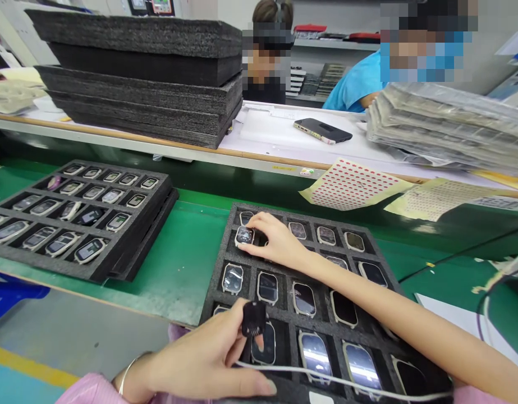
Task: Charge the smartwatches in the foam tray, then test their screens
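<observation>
A black foam tray (227, 264) with pockets full of smartwatch cases lies on the green belt in front of me. My right hand (275, 244) reaches across it to the far left pockets, fingers pinched on a watch case (244, 235) there. My left hand (208, 362) hovers over the tray's near edge, pinching a small black square charger puck (253, 318) whose white cable (347, 382) trails right across the tray.
A second foam tray (115, 264) of watch cases lies to the left on the green belt (178, 264). Behind are a tall stack of foam trays (149, 73), a phone (322, 131), sticker sheets (351, 184), stacked bags (448, 126) and two people across the white bench.
</observation>
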A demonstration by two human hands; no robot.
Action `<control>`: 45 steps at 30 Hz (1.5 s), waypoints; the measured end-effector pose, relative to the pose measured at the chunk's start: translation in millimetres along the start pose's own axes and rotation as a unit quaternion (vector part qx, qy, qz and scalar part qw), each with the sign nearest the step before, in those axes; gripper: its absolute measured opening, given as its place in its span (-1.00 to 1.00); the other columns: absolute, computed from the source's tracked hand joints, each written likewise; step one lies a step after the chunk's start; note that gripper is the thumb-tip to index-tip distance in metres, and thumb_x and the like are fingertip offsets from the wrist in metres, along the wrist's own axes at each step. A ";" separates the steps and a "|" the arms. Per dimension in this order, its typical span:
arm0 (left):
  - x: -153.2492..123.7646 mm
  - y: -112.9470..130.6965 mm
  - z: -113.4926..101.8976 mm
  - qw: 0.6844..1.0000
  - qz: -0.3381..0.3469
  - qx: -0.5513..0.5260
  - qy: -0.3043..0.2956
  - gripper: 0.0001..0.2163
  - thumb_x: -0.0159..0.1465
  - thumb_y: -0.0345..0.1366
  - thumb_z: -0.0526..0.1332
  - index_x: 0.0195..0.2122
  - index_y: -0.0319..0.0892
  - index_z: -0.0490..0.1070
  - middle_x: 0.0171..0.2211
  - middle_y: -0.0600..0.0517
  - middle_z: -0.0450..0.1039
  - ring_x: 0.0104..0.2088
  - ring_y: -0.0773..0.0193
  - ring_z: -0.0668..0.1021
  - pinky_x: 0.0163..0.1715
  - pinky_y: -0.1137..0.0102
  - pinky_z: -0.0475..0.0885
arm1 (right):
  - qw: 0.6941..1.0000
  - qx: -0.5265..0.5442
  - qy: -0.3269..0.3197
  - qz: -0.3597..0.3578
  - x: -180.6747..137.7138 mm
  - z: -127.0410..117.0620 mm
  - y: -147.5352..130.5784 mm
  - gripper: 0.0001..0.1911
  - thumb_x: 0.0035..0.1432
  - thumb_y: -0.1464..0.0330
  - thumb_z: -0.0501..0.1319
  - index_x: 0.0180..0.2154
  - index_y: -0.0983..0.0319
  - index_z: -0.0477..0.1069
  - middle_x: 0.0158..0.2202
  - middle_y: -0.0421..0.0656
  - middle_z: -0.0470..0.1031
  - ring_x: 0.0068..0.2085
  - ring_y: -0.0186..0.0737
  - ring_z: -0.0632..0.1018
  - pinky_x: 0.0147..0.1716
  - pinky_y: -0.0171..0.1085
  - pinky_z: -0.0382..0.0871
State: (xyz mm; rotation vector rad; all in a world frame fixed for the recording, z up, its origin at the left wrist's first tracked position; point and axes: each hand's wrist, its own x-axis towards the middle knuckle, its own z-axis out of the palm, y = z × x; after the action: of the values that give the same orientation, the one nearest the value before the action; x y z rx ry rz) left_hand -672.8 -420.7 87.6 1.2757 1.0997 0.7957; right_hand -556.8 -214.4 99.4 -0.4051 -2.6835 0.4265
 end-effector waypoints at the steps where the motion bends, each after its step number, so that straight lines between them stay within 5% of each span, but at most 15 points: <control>1: -2.6 0.4 0.9 1.000 -0.001 0.003 -0.007 -0.64 0.14 -0.23 0.32 -0.10 -0.14 0.24 -0.41 0.15 0.18 -0.51 0.40 0.19 -0.56 0.49 0.12 | 0.999 -0.030 -0.018 -0.009 0.7 3.6 0.1 -0.70 0.08 0.28 0.33 -0.18 0.30 0.39 -0.18 -0.01 0.41 -0.17 -0.03 0.45 -0.18 -0.07 0.37; 6: -3.4 -4.6 -1.9 1.000 0.015 0.011 0.011 -0.77 0.21 -0.24 0.24 -0.15 -0.15 0.30 -0.45 0.14 0.22 -0.52 0.38 0.23 -0.53 0.48 0.15 | 0.992 -0.091 -0.063 -0.061 -6.2 2.4 -27.7 -0.75 0.26 0.32 0.16 -0.07 0.33 0.39 -0.12 0.06 0.40 -0.12 0.01 0.40 -0.15 -0.02 0.30; 12: -4.3 -15.6 -4.5 0.996 0.067 -0.033 -0.038 -0.75 0.19 -0.20 0.27 -0.17 -0.18 0.32 -0.41 0.08 0.32 -0.56 0.41 0.23 -0.54 0.47 0.18 | 0.958 -0.122 -0.241 -0.092 -10.9 -2.1 -69.2 -0.86 0.22 0.38 0.17 -0.22 0.31 0.44 -0.26 0.03 0.41 -0.21 -0.01 0.41 -0.23 -0.10 0.29; 17: -6.7 -16.5 2.1 0.992 0.076 -0.097 0.039 -0.76 0.24 -0.32 0.23 -0.09 -0.16 0.25 -0.24 0.03 0.37 -0.49 0.43 0.24 -0.47 0.48 0.20 | 0.937 -0.147 -0.294 -0.121 -4.3 -4.7 -75.2 -0.87 0.13 0.51 0.19 -0.22 0.34 0.40 -0.30 0.04 0.41 -0.22 -0.02 0.41 -0.24 -0.14 0.25; 25: -2.6 -14.2 8.7 0.959 0.104 -0.189 0.183 -0.78 0.31 -0.23 0.15 -0.06 -0.14 0.20 -0.29 0.07 0.36 -0.66 0.58 0.17 -0.70 0.56 0.10 | 0.975 -0.012 -0.206 -0.077 -7.8 -1.2 -55.4 -0.76 0.09 0.34 0.30 -0.18 0.26 0.41 -0.29 -0.07 0.43 -0.25 -0.10 0.45 -0.25 -0.20 0.30; 30: 3.6 -12.6 8.2 0.961 0.086 -0.178 0.195 -0.74 0.24 -0.26 0.24 -0.10 -0.17 0.23 -0.24 0.05 0.36 -0.62 0.56 0.25 -0.65 0.58 0.20 | 0.985 0.149 -0.086 0.014 -23.5 -33.2 -40.4 -0.64 0.02 0.36 0.36 -0.11 0.25 0.41 -0.23 -0.13 0.48 -0.23 -0.17 0.48 -0.20 -0.23 0.36; 36: 14.2 -6.2 14.9 0.975 0.059 -0.170 0.134 -0.66 0.18 -0.23 0.31 -0.08 -0.20 0.28 -0.42 0.13 0.29 -0.58 0.51 0.25 -0.63 0.57 0.16 | 0.971 0.163 -0.136 -0.115 -49.1 -51.2 -54.4 -0.59 0.11 0.43 0.29 0.03 0.23 0.37 -0.07 -0.05 0.39 -0.05 -0.12 0.42 -0.03 -0.15 0.33; 40: 17.5 -8.1 19.9 0.972 0.054 -0.123 0.194 -0.67 0.24 -0.11 0.21 -0.09 -0.24 0.28 -0.65 0.25 0.15 -0.70 0.49 0.20 -0.70 0.55 0.13 | 0.968 0.095 -0.166 -0.165 -53.3 -34.0 -59.5 -0.54 0.16 0.50 0.21 0.10 0.19 0.31 0.03 -0.01 0.34 0.04 -0.06 0.36 0.06 -0.05 0.27; 45: 18.1 -8.1 24.0 0.955 0.074 -0.132 0.254 -0.67 0.22 -0.10 0.23 -0.15 -0.25 0.28 -0.69 0.27 0.14 -0.75 0.50 0.18 -0.76 0.57 0.08 | 0.976 0.109 -0.107 -0.154 -54.8 -19.2 -59.2 -0.49 0.15 0.55 0.17 0.15 0.24 0.22 0.07 0.01 0.35 0.08 -0.08 0.37 0.07 -0.08 0.32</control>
State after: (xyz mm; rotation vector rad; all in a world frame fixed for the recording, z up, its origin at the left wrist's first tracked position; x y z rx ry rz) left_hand -645.4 -413.1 75.0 0.9539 1.2550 1.3894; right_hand -513.3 -282.3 118.8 0.1284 -2.7975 0.6924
